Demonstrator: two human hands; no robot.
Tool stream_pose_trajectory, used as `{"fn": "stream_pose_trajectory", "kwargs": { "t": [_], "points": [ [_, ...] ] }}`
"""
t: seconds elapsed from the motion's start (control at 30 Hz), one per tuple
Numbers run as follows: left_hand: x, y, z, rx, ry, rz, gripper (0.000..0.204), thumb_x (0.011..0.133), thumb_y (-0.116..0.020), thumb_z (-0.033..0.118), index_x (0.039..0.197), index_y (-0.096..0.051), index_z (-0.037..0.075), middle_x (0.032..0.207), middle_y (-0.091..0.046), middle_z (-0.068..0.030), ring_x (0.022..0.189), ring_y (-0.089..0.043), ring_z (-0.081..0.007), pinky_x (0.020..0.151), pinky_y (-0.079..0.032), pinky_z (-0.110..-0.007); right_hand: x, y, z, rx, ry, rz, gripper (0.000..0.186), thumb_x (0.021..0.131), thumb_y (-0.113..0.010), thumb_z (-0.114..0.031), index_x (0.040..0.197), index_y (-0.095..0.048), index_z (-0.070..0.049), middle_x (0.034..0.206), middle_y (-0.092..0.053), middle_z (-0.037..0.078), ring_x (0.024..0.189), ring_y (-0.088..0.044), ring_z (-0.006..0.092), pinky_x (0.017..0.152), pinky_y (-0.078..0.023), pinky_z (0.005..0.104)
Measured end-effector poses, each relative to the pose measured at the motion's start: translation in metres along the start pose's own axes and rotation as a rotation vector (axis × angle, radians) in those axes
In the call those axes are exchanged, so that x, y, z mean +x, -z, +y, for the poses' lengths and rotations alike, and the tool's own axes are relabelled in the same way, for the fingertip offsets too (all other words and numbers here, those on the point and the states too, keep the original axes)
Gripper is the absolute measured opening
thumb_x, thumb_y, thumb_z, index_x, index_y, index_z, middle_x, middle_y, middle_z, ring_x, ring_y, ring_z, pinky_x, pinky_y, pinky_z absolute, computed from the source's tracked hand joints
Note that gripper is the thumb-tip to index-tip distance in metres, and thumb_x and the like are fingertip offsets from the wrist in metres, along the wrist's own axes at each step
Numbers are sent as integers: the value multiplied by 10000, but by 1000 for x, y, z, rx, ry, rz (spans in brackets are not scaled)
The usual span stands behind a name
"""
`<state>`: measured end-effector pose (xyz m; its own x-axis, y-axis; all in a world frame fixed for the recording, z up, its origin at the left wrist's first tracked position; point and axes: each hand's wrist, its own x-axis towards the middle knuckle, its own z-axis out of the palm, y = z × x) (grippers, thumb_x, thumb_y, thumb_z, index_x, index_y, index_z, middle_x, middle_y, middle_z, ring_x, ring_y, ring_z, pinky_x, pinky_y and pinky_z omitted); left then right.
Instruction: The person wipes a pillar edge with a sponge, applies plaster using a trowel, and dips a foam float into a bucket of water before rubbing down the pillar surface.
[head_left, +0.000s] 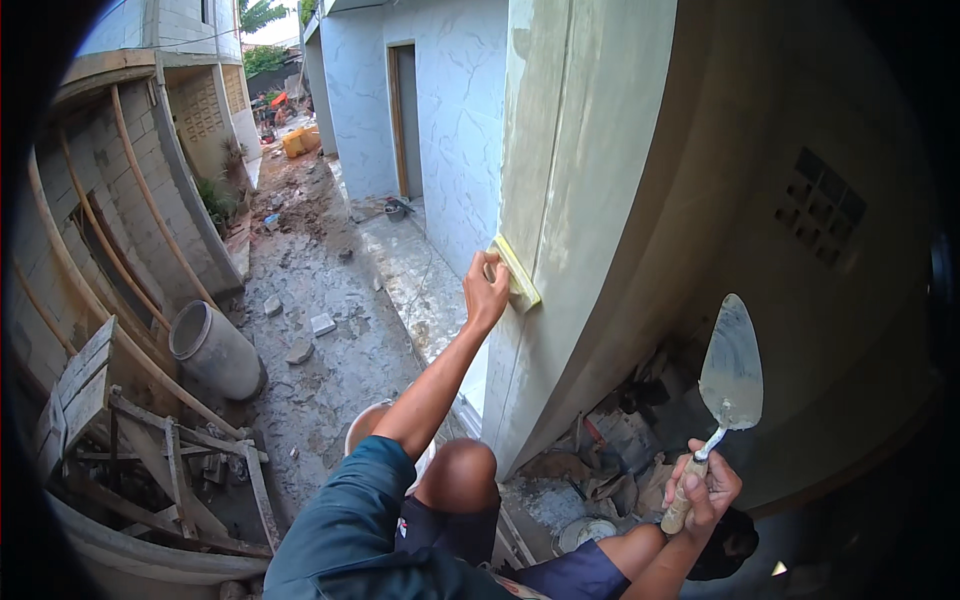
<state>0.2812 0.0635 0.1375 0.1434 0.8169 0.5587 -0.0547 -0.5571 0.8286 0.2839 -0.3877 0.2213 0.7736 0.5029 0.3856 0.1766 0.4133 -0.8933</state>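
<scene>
A grey plastered pillar (610,130) rises in front of the person, a thin vertical line running down its face. To the left, on the muddy ground, a rough wooden trestle (178,480) stands near a tilted grey barrel (225,355). A pale bucket (364,425) shows partly behind the left forearm. The trowel (732,370) points blade-up, well apart from the pillar, its wooden handle wrapped by the right hand's (705,487) fingers. The yellowish float (518,277) lies against the pillar's left part, the left hand's (486,295) fingers gripping it.
</scene>
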Motion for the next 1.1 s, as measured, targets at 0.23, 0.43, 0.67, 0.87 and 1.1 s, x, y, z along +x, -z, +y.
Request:
{"fn": "stream_pose_trajectory", "kwargs": {
  "t": [0.23,0.43,0.67,0.87,1.1],
  "points": [
    [43,29,74,-66,-118,-152,242,912,-569,159,1119,-577,33,762,-621,-124,689,-590,-161,636,-482,-346,-21,31,2,-27,18,-14,520,789,-699,-172,1163,-563,162,751,-595,160,477,-524,132,425,-440,240],
    [184,13,275,-13,-621,61,247,871,-613,199,1048,-641,30,871,-686,-254,827,-687,-394,723,-529,-438,-38,37,9,-31,-5,53,516,790,-691,-164,1156,-561,176,751,-595,171,468,-515,132,424,-434,234],
    [113,-26,143,-165,-390,244,245,859,-641,152,1021,-645,-32,861,-680,-129,737,-615,-154,673,-499,-315,-52,64,21,-49,-62,0,553,837,-682,-186,1244,-510,147,785,-584,163,467,-531,134,401,-439,236],
    [-104,-15,-89,8,581,-83,254,848,-623,148,1052,-593,1,832,-661,-145,600,-647,-193,448,-518,-287,-46,48,18,0,-95,51,551,801,-705,-166,1182,-539,196,752,-600,175,503,-531,139,443,-435,234],
    [-41,-11,10,28,146,-144,283,937,-575,169,1164,-570,-1,795,-635,-99,602,-582,-134,508,-464,-289,-36,56,15,-16,-120,-14,523,814,-692,-140,1205,-542,175,768,-607,180,510,-533,133,452,-436,237]
  ]
}}
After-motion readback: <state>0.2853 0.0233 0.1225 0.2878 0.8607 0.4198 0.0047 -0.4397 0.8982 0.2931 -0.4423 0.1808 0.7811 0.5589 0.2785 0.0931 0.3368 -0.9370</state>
